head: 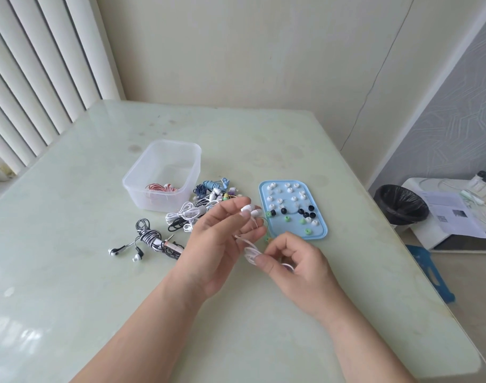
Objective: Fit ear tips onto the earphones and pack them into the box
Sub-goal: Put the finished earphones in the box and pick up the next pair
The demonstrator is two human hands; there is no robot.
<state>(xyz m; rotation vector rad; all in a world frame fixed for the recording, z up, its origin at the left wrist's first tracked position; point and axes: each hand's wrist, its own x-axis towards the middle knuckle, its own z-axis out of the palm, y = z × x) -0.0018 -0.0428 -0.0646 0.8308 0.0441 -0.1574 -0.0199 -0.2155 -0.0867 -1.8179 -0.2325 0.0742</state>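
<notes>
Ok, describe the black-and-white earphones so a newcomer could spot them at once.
Find the clear plastic box on the pale green table. Nearer the person, left of the left hand, lies a wound earphone bundle. Unlike the mixed pile beside the box, it has a black-and-white striped cable, with two buds splayed out leftward.

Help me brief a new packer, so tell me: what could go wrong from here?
1. The left hand holds the buds of the white earphones and the right hand pinches their thin cable; a slip could undo the coil.
2. A green ear tip seems to lie off the blue tray, beside the right hand; a brush might knock it away.
</notes>
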